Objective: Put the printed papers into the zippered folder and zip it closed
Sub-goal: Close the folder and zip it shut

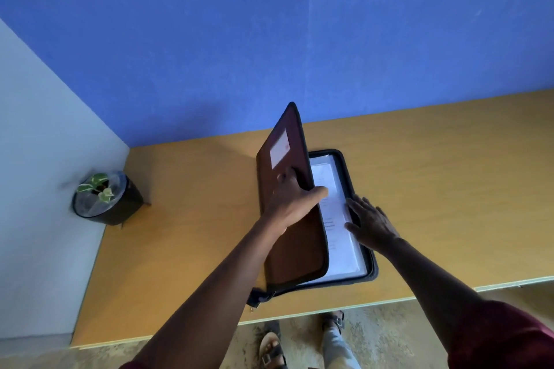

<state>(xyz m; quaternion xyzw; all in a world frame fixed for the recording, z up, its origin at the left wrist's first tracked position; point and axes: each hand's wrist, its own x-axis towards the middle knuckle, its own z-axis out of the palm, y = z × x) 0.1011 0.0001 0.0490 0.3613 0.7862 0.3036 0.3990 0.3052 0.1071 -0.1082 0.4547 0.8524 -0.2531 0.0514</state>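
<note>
Blue wall and a pale side wall close off the far and left edges of the yellowish wooden tabletop (186, 243), on which the brown zippered folder with black zip edging (295, 249) lies near the front edge, half open. Its lower half rests flat on the wood, its near right corner close to the tabletop's front rim, while the brown cover is raised steeply, hinged along the folder's left side, with a pale label on its outer face. Inside the flat half lie the white printed papers (337, 219), their sheets showing between the lifted cover and the black zip border. The left hand (292, 204) grips the cover's free edge, fingers spread on the outer face and thumb hooked round to the inside. The right hand (371, 223) lies open and flat, fingers spread, pressing on the right edge of the papers and the folder's border. A black strap with a metal tab (258, 296) trails from the folder's near left corner. Bare wood stretches wide to the right and left of the folder. A small black pot with a green-and-white leafed plant (105, 198) stands well apart in the far left corner.
</note>
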